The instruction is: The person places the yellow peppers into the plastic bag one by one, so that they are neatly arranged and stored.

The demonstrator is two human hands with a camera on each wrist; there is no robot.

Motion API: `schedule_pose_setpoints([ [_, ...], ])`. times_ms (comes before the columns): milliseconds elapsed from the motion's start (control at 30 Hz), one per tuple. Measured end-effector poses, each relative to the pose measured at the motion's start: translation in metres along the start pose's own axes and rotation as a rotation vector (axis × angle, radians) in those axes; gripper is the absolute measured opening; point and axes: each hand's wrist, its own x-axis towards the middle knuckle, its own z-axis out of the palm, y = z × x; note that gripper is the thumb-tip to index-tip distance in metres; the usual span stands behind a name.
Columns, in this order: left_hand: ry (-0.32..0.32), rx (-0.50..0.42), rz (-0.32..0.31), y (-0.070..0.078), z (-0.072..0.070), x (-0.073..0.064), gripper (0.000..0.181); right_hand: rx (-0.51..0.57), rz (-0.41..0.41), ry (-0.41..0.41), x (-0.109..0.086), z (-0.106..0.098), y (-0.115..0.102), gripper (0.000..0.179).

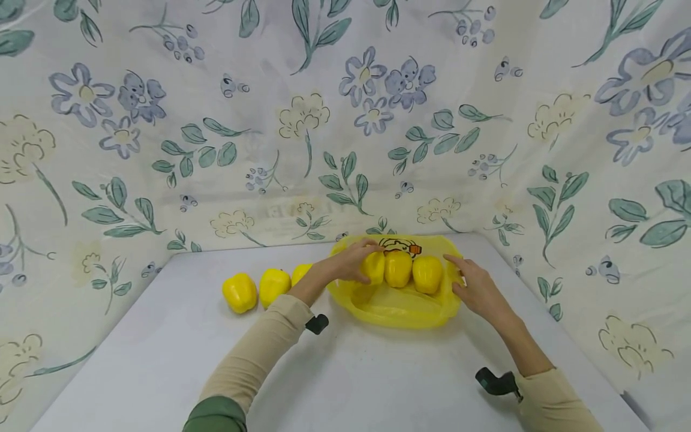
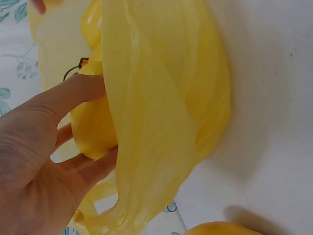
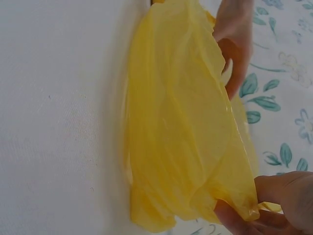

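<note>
A yellow plastic bag (image 1: 396,315) with a printed black and orange drawing lies open on the table. Three yellow bell peppers show in its mouth: one at the left (image 1: 375,269), one in the middle (image 1: 398,270), one at the right (image 1: 428,275). My left hand (image 1: 348,262) reaches into the mouth and holds the left pepper, thumb and fingers around it (image 2: 93,122). At the opposite side, my right hand (image 1: 480,289) pinches the edge of the bag between thumb and fingers, seen close in the right wrist view (image 3: 288,200).
Left of the bag, three more yellow bell peppers stand in a row on the white table (image 1: 162,360): an outer one (image 1: 240,293), a middle one (image 1: 274,285) and one partly behind my left forearm (image 1: 301,273). Floral cloth (image 1: 259,150) hangs behind and along the sides.
</note>
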Motion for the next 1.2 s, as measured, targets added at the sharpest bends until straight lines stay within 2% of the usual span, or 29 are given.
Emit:
schedule_pose_setpoints([
  [133,0.013,0.021,-0.006,-0.004,0.002,0.003,0.082,-0.004,0.006,-0.01,0.0,-0.001,0.0,0.06],
  [400,0.019,-0.01,-0.019,-0.005,0.008,0.003,0.081,0.003,-0.019,-0.004,0.001,0.0,0.001,0.06],
  [600,0.047,0.002,0.014,-0.008,0.012,0.004,0.076,0.002,-0.037,0.002,0.001,-0.001,0.002,0.06],
  [733,0.072,-0.022,0.026,-0.007,0.01,0.001,0.071,-0.001,-0.041,-0.002,0.001,-0.001,0.001,0.06],
  [867,0.098,-0.053,0.022,-0.008,0.005,-0.005,0.067,-0.003,-0.042,-0.007,0.001,-0.001,0.0,0.059],
  [1000,0.137,-0.116,0.038,-0.015,-0.001,-0.014,0.063,-0.004,-0.041,-0.011,0.001,-0.002,-0.001,0.06],
  [1200,0.254,-0.27,0.128,-0.022,-0.01,-0.038,0.055,0.001,-0.03,-0.022,0.001,-0.003,-0.002,0.06],
])
